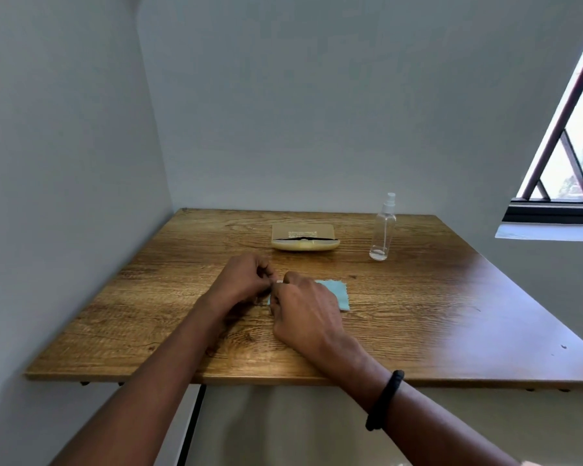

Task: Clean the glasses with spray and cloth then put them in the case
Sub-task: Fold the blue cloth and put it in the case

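Two hands (246, 280) (305, 307) maybe gripping, wood table (418, 297), walls (317, 112)

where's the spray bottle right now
In the head view the spray bottle stands upright at the far right of the table, just right of the case and beyond the blue cloth.

Light-blue cloth (341, 292) (beige case (303, 235))

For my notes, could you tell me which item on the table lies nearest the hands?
The cloth, partly covered by the right hand; the case and bottle sit farther back.
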